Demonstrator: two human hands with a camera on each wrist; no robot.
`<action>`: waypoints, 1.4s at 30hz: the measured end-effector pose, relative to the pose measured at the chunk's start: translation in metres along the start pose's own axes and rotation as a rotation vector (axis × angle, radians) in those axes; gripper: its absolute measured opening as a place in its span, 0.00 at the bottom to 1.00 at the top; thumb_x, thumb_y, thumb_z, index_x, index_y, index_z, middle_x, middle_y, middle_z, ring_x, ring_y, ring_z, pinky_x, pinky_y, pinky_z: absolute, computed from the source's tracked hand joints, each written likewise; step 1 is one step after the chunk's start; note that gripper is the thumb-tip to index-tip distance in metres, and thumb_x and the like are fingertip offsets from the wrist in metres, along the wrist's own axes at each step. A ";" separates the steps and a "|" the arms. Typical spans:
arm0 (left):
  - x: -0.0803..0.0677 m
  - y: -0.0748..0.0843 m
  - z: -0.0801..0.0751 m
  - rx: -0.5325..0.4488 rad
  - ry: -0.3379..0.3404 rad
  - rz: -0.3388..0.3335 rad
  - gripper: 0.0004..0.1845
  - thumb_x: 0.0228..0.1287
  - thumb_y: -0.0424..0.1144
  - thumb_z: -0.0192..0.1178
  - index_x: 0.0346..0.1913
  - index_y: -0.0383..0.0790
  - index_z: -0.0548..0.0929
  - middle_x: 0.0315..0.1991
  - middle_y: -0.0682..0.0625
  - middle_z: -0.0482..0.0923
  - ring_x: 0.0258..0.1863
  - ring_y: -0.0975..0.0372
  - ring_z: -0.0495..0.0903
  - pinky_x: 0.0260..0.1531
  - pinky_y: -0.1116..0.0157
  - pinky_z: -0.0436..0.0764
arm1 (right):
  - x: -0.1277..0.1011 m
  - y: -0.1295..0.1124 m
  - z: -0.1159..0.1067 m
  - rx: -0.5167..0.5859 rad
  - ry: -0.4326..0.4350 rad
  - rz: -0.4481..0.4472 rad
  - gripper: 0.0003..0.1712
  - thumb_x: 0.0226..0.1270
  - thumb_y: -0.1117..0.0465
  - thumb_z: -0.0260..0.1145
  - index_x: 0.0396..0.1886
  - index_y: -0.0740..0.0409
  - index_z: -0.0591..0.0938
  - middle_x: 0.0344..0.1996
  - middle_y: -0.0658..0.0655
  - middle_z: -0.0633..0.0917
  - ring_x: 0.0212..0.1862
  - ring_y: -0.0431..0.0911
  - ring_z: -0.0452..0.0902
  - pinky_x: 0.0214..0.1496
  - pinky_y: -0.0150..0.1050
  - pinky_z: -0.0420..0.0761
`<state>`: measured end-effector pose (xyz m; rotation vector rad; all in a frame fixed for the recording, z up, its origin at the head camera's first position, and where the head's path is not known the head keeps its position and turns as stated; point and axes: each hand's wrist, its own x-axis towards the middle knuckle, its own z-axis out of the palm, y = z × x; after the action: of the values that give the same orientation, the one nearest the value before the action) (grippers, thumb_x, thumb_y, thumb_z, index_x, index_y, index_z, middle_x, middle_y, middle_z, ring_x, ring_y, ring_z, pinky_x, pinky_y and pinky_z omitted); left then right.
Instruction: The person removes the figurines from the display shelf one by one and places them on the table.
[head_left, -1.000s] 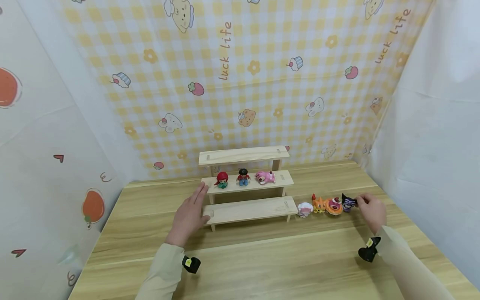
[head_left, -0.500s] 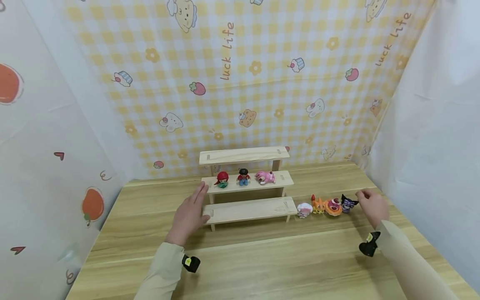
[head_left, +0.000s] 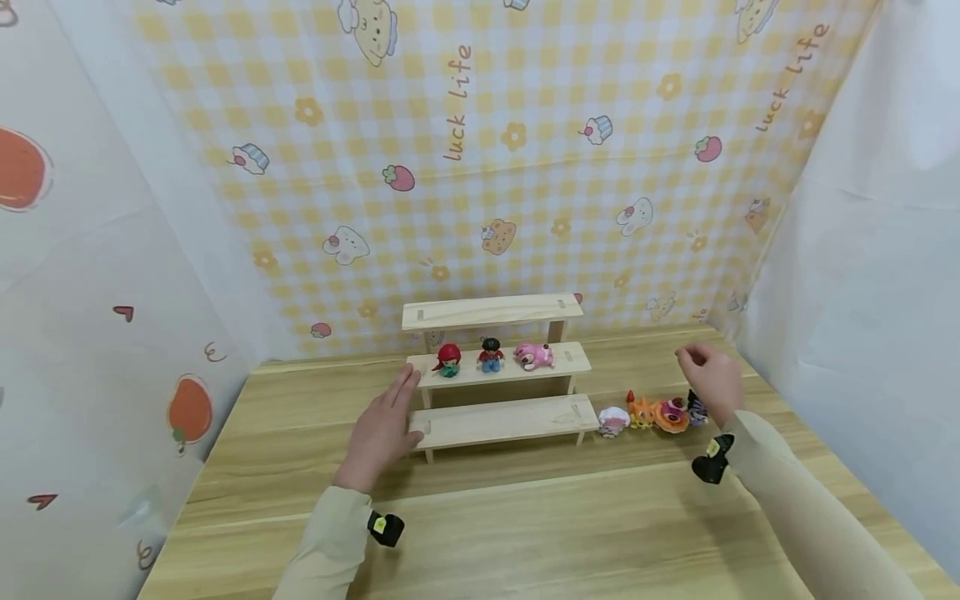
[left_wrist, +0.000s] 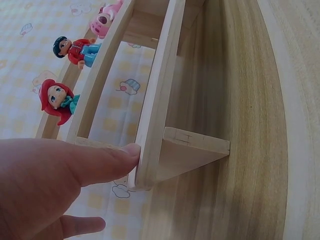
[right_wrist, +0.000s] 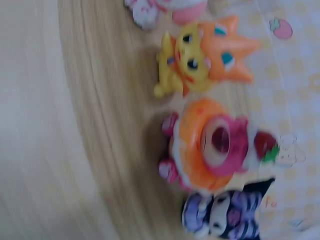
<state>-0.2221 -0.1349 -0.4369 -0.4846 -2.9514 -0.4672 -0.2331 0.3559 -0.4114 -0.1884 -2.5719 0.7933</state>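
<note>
My left hand (head_left: 378, 437) lies with straight fingers at the left end of a three-tier wooden shelf (head_left: 502, 421); its thumb touches the lowest board in the left wrist view. On the middle board are a red-haired figurine (head_left: 448, 360), a black-haired toy figure (head_left: 491, 356) in red and blue, and a pink bear figurine (head_left: 535, 357) lying down. My right hand (head_left: 716, 379), loosely curled, hovers over the row's right end, holding nothing visible. Below it is a purple-and-black figurine (right_wrist: 220, 215), beside a pink bear in an orange ring (right_wrist: 200, 145) and an orange-and-yellow figurine (right_wrist: 200, 57).
A white-and-pink figurine (head_left: 613, 421) ends the row on the left, close to the shelf's lowest board. The wooden table (head_left: 525, 533) meets a yellow checked cloth backdrop (head_left: 510, 183) behind the shelf. White cloth sheets (head_left: 877, 292) hang at both sides.
My right hand has left the purple-and-black figurine and moved up and to the left, now partly covering it. The left hand stays at the shelf; the figurines stand as before.
</note>
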 end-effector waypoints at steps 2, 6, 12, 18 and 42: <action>0.000 0.000 0.000 0.000 -0.001 -0.001 0.52 0.52 0.42 0.72 0.76 0.42 0.50 0.77 0.47 0.45 0.62 0.41 0.70 0.57 0.47 0.75 | 0.002 -0.008 0.005 0.011 0.010 -0.043 0.17 0.71 0.54 0.56 0.39 0.64 0.84 0.30 0.62 0.83 0.29 0.48 0.74 0.29 0.36 0.72; -0.001 0.000 0.001 0.000 0.001 -0.006 0.53 0.52 0.42 0.72 0.76 0.42 0.50 0.77 0.47 0.45 0.62 0.42 0.69 0.59 0.47 0.74 | 0.007 -0.024 0.019 0.032 0.032 -0.135 0.14 0.69 0.57 0.59 0.36 0.64 0.84 0.27 0.60 0.82 0.28 0.47 0.73 0.29 0.36 0.72; -0.002 0.001 0.001 -0.002 0.002 -0.009 0.52 0.52 0.41 0.72 0.76 0.41 0.51 0.77 0.47 0.45 0.62 0.42 0.69 0.58 0.47 0.75 | 0.011 -0.046 0.038 0.088 0.015 -0.205 0.12 0.67 0.58 0.62 0.35 0.64 0.85 0.27 0.59 0.84 0.29 0.47 0.74 0.30 0.36 0.73; -0.002 0.001 0.002 -0.010 0.000 -0.008 0.52 0.52 0.41 0.72 0.76 0.42 0.51 0.77 0.47 0.45 0.62 0.41 0.69 0.57 0.47 0.75 | 0.016 -0.072 0.048 0.124 -0.063 -0.229 0.12 0.67 0.55 0.63 0.36 0.60 0.85 0.28 0.57 0.83 0.32 0.46 0.74 0.33 0.38 0.72; -0.001 0.003 -0.001 -0.010 -0.003 -0.013 0.52 0.52 0.41 0.72 0.75 0.42 0.51 0.77 0.47 0.45 0.61 0.42 0.70 0.57 0.46 0.75 | 0.015 -0.135 0.088 0.090 -0.289 -0.341 0.13 0.63 0.53 0.67 0.40 0.55 0.88 0.37 0.55 0.87 0.43 0.49 0.79 0.47 0.48 0.81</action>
<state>-0.2200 -0.1331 -0.4352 -0.4673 -2.9585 -0.4837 -0.2863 0.2042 -0.3946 0.4111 -2.7160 0.8514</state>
